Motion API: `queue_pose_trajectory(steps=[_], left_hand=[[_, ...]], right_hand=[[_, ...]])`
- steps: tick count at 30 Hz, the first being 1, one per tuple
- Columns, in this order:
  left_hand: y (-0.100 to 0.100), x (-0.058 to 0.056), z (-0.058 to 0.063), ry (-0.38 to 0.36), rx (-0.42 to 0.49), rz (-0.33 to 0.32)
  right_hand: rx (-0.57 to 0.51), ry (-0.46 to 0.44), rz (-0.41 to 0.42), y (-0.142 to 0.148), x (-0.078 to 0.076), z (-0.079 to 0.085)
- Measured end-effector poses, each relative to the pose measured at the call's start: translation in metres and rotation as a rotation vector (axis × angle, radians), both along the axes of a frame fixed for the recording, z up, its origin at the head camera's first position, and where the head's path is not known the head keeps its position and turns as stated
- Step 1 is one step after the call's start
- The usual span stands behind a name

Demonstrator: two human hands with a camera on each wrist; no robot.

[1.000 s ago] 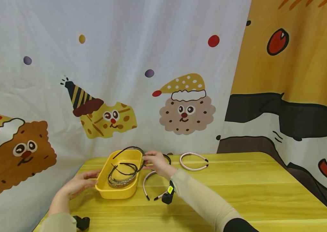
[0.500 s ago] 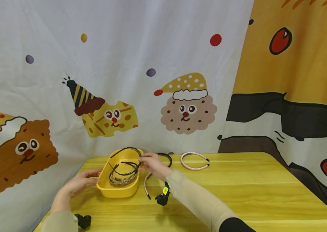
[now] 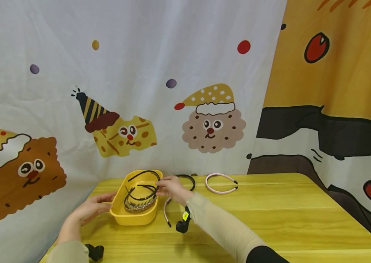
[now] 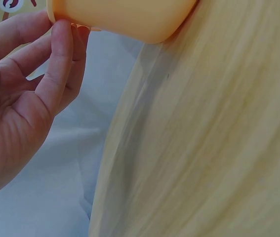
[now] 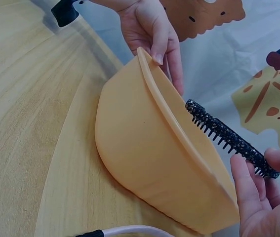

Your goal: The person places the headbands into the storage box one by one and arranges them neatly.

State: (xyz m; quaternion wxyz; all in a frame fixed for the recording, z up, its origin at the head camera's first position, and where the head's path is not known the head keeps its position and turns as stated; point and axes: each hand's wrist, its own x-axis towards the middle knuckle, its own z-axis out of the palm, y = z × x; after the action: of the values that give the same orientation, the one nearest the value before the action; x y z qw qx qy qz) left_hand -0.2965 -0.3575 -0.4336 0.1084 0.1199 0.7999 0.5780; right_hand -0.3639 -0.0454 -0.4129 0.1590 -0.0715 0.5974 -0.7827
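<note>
A yellow plastic basin (image 3: 136, 220) stands at the table's left, tilted in the right wrist view. My left hand (image 3: 88, 210) holds its left rim with fingertips and thumb. Over the basin's right side, my right hand (image 3: 173, 189) pinches a black speckled headband (image 5: 223, 132) with comb teeth between thumb and fingers. The band's arc reaches across the basin's far part. Inside the basin lie a glittery toothed headband (image 3: 135, 209) and a thin black one (image 3: 138, 198), overlapping. The left wrist view shows my left fingers at the basin's rim.
A black headband (image 3: 192, 179) lies partly hidden behind my right hand. One pink headband (image 3: 216, 191) rests at the back of the table (image 3: 271, 215); another pink headband (image 3: 165, 214) is partly covered by my right wrist. A printed curtain hangs behind.
My right hand has shifted a little left and slightly lower, bringing the black headband down toward the basin. My left hand stays at the rim.
</note>
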Motion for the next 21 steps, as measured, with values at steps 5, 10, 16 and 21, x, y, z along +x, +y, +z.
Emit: queue_pose_trajectory(steps=[5, 10, 16, 21], left_hand=[[0.0006, -0.0004, -0.0001, 0.001, 0.002, 0.0], [0.0, -0.001, -0.0007, 0.002, 0.007, -0.008], [-0.0001, -0.001, 0.0, 0.002, 0.012, -0.009], [-0.0006, -0.0001, 0.0003, 0.014, 0.008, -0.016]], right_hand=[[0.018, 0.008, 0.008, -0.0009, -0.0005, -0.0017], [0.027, 0.0, 0.012, -0.0016, -0.001, -0.0022], [0.012, -0.002, 0.029, -0.004, -0.0013, -0.0034], [0.02, -0.005, 0.043, -0.0063, -0.0019, -0.0059]])
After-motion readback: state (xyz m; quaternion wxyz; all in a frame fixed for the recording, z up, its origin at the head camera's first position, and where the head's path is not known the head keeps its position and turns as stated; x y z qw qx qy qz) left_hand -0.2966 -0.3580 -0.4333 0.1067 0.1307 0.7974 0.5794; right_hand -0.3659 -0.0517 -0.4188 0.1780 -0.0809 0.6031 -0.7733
